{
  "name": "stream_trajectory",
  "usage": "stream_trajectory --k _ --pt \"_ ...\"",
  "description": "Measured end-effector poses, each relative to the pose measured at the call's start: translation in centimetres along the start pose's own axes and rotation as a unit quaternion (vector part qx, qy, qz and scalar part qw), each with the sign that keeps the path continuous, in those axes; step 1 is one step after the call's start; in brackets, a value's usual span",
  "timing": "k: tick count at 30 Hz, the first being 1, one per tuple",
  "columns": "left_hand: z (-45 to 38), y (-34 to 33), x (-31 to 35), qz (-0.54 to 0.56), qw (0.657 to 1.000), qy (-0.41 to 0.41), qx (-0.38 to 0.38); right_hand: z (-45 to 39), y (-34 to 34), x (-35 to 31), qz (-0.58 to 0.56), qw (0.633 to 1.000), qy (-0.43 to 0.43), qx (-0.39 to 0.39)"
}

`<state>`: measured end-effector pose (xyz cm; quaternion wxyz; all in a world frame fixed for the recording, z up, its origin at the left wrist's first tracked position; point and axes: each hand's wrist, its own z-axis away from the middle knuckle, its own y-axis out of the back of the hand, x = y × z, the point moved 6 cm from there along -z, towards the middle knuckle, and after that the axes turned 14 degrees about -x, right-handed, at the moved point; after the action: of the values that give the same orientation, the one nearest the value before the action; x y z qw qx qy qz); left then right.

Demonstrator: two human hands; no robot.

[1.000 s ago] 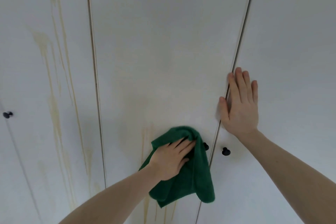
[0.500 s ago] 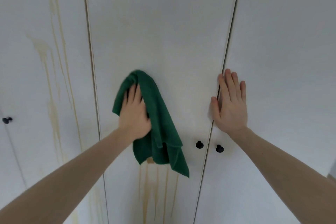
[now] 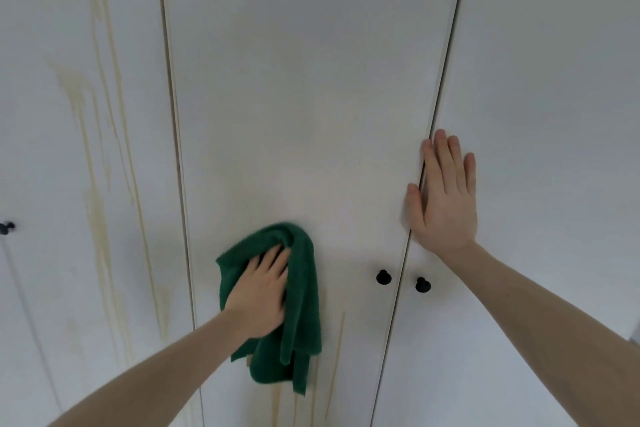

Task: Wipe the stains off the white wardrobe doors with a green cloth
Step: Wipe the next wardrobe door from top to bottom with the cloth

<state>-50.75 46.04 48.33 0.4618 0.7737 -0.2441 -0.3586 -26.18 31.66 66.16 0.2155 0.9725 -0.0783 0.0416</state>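
My left hand (image 3: 261,298) presses a dark green cloth (image 3: 303,308) flat against the middle white wardrobe door (image 3: 301,87), low down and left of its black knob (image 3: 382,277). The cloth hangs in folds below the hand. Thin yellowish drip stains (image 3: 337,350) run down the door under and right of the cloth. My right hand (image 3: 445,198) lies open and flat over the gap between the middle door and the right door (image 3: 554,80), holding nothing.
The left door (image 3: 41,135) carries long yellow-brown streaks (image 3: 98,198) from top to bottom. A second black knob (image 3: 421,284) sits on the right door, and another knob (image 3: 7,228) shows at the far left edge.
My left hand has slid the cloth down and to the right on the middle door, from mid height back toward knob level. The right hand stays pressed by the door gap.
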Motion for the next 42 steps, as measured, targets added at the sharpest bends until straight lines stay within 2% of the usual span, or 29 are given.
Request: stream_trajectory --k 3,8,11,18,23,27,31,34,39,42 --pt "1.2 -2.6 1.7 -0.005 1.0 -0.029 -0.008 0.0 0.0 0.1 -0.001 1.0 0.002 0.003" --pt "1.6 -1.8 2.0 0.039 0.999 -0.01 0.004 -0.1 0.1 0.0 -0.006 1.0 0.003 0.002" --pt "0.1 1.8 1.1 0.106 0.994 0.023 0.029 -0.1 0.0 -0.1 -0.005 1.0 0.003 0.001" --pt "-6.8 16.2 -1.8 0.158 0.969 0.07 0.177 0.0 0.1 -0.1 0.0 1.0 0.007 -0.006" --pt "-10.6 19.8 -0.8 0.124 0.972 0.057 0.192 -0.1 0.1 0.0 -0.005 1.0 0.003 -0.013" --pt "-10.6 18.2 0.1 0.083 0.973 0.063 0.204 -0.1 0.1 0.0 -0.018 1.0 -0.002 -0.018" --pt "-9.0 13.8 1.8 0.055 0.978 0.003 0.202 -0.1 0.2 0.1 -0.014 1.0 0.0 -0.015" --pt "-6.9 8.5 3.8 0.026 0.988 -0.039 0.146 0.0 0.1 0.0 -0.017 1.0 -0.002 -0.007" --pt "-1.7 -1.3 7.6 0.032 0.993 -0.116 -0.008 0.0 0.2 0.0 -0.025 1.0 0.0 -0.005" --pt "0.8 -3.8 8.7 0.039 0.989 -0.142 -0.032 0.0 0.3 -0.1 -0.025 1.0 0.001 -0.01"
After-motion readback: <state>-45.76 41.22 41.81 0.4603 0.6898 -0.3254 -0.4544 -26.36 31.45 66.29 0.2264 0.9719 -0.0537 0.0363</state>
